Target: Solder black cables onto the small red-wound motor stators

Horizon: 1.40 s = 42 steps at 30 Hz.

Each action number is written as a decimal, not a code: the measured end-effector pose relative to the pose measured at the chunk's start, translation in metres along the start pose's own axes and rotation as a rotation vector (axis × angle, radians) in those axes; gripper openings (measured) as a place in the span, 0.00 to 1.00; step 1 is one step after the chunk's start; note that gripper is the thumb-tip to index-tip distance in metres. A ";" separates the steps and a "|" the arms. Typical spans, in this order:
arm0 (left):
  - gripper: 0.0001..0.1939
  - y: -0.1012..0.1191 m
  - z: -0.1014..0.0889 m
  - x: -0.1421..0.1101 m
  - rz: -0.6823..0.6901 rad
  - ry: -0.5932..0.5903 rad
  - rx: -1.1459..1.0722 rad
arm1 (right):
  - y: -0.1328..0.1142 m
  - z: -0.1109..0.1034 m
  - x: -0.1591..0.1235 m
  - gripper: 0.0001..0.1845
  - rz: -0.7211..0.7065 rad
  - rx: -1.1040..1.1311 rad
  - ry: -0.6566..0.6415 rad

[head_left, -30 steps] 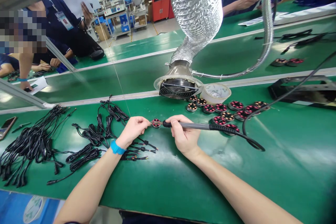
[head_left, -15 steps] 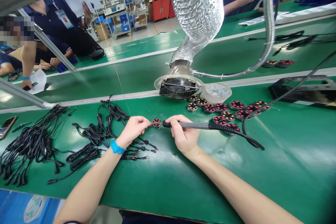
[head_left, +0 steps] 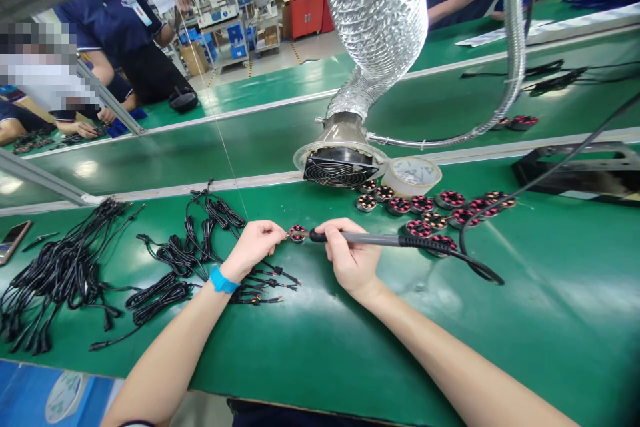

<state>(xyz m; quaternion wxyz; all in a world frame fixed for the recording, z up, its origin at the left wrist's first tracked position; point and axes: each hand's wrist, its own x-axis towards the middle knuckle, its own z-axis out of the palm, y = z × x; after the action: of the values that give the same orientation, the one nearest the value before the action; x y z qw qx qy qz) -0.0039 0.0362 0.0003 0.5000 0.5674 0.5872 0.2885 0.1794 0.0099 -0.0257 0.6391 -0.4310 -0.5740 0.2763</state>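
Note:
My right hand (head_left: pixel 353 257) grips a grey soldering iron (head_left: pixel 370 238) like a pen. The iron's tip reaches left onto a small round motor stator (head_left: pixel 298 233) with red windings, lying on the green table. At the stator's left edge my left hand (head_left: pixel 260 243) is closed in a pinch; what sits between its fingertips is too small to make out. Black cables (head_left: pixel 273 282) with stripped, coloured wire ends lie just under and below my left hand.
A fume duct with a fan (head_left: pixel 340 170) hangs above the stator. Several stators (head_left: pixel 421 204) stand at right beside a tape roll (head_left: pixel 413 177). Bundled black cables (head_left: pixel 60 273) and a phone (head_left: pixel 14 240) lie at left. The iron's cord (head_left: pixel 480 270) loops at right. Co-workers are behind.
My hands, the soldering iron and the stator hold almost still. Across the table, a co-worker with a paper has shifted, and the white paper near another person's hand no longer shows.

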 end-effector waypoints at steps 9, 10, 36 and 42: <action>0.10 0.003 0.000 -0.002 -0.014 -0.002 -0.017 | -0.002 0.000 0.001 0.14 -0.009 -0.014 0.001; 0.10 0.003 0.000 -0.002 -0.015 -0.002 -0.018 | -0.002 0.000 0.001 0.14 -0.010 -0.015 0.001; 0.10 0.004 0.000 -0.002 -0.003 -0.014 -0.031 | -0.005 0.002 0.005 0.12 -0.030 -0.104 -0.028; 0.10 0.002 0.000 0.000 0.012 -0.017 -0.048 | 0.003 0.009 0.009 0.12 -0.182 -0.153 -0.183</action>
<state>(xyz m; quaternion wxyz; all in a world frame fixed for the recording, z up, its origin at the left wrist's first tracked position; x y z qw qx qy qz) -0.0029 0.0360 0.0020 0.5167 0.5610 0.5725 0.3009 0.1726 0.0207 -0.0238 0.5718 -0.3975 -0.6859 0.2110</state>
